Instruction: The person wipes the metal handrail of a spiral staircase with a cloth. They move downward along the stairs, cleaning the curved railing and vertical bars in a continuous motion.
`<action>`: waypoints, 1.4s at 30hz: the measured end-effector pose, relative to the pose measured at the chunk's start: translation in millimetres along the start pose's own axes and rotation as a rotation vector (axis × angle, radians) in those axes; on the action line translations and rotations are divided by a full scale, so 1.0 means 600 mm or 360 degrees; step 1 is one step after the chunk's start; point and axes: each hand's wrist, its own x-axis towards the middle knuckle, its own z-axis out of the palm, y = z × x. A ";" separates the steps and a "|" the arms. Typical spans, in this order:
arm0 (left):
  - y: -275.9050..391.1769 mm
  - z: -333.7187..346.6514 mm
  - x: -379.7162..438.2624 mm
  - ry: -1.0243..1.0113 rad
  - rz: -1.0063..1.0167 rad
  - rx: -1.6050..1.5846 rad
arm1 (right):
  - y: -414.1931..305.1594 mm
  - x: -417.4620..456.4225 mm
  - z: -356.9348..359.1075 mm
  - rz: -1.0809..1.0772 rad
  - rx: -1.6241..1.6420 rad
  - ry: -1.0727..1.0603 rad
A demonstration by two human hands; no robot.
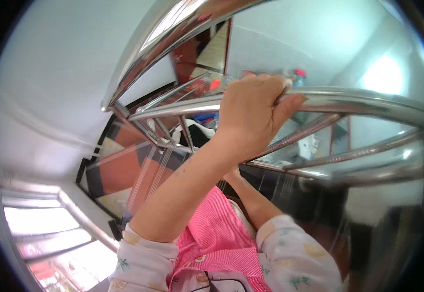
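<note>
My left hand (250, 111) is closed over a polished metal tube rail (365, 100), with the back of the hand up and the thumb on its right side. A small whitish bit shows by the fingers, too small to name. Lower down, my right hand (231, 174) is mostly hidden behind my left forearm. Only its wrist end shows, below the lower rail (266, 165), and I cannot tell whether it holds anything. Slanting metal bars (306, 133) join the upper and lower rails. A pink checked apron (219, 226) covers my front.
A thicker curved metal tube (150, 47) arches overhead. Below lies a floor of red, cream and dark tiles (121, 168). A pale wall (51, 91) rises at left, above a bright window (59, 241). Beyond the rail stands a bottle with a red cap (299, 75), blurred.
</note>
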 end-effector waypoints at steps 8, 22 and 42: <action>0.003 -0.031 0.010 -0.0063 -0.0043 -0.0101 | -0.439 -0.018 -0.288 -0.0445 -0.0659 0.0256; -0.011 -0.047 0.038 -0.0655 -0.0076 -0.0070 | -0.419 -0.053 -0.212 0.0772 -0.0580 0.0788; 0.330 -0.086 0.156 -0.2211 -0.0568 0.0663 | -1.152 -0.493 -0.666 0.0639 0.1944 0.2396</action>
